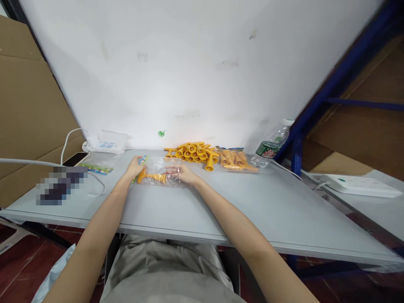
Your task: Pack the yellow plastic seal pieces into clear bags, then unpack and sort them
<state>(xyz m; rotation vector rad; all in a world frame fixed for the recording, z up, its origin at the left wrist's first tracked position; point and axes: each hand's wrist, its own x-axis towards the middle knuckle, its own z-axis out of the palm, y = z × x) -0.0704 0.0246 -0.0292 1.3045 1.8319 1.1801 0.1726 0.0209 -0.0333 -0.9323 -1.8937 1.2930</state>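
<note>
Clearly, thin, glossy film makes up the plastic bag (174,182) between the two hands, its crinkled surface catching bright glints above the smooth grey table (189,212). A yellow piece (154,177), of hard-looking moulded plastic with a crossbar-like end and a slim stem, lies along the bag between the hands. The left hand (135,167) is closed on the bag's printed end, close beside the crossbar. The right hand (185,174) has its fingers bent at the opposite end, near the piece's other tip; whether they pinch film, plastic or both, I cannot tell. Beyond, flared, hollow-mouthed yellow pieces (193,152) are heaped by a filled packet (235,160) and a tilted, clear bottle (271,145).
</note>
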